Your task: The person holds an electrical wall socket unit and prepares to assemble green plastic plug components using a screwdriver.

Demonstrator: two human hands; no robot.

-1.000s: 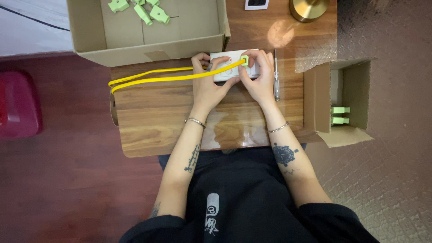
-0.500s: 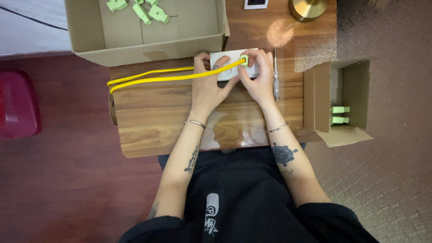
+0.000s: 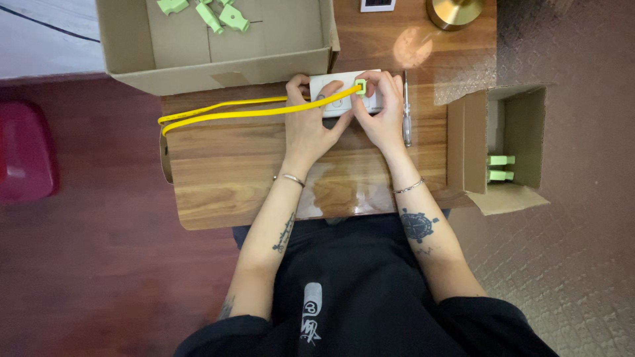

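Seated at a wooden table (image 3: 231,172), with both hands brought together over a white block (image 3: 344,79) lying flat at the far edge. Step in hand, judging by the pose: seating a small green connector (image 3: 361,86) against the top face of the white block.

Left hand (image 3: 311,129): clamped on the left half of the white block, thumb and fingers laid across it, pinning the yellow cable (image 3: 251,111) that runs leftward from the block as a doubled strand. Right hand (image 3: 383,116): on the block's right half, fingertips pinched around the green connector at the cable's end, right over the block's upper right part. Hard to tell whether the connector is fully down or only resting there.

Just right of the white block: a slim screwdriver (image 3: 407,112), untouched. Directly behind the block and to its left: a large open cardboard box (image 3: 218,69) with loose green parts (image 3: 211,13). Well to the right of the block: a smaller open carton (image 3: 463,139) with two more green pieces (image 3: 501,167).

Next move, most likely, calls for a steady left-hand hold on the block, straight pressure from the right fingertips, and slack in the cable.
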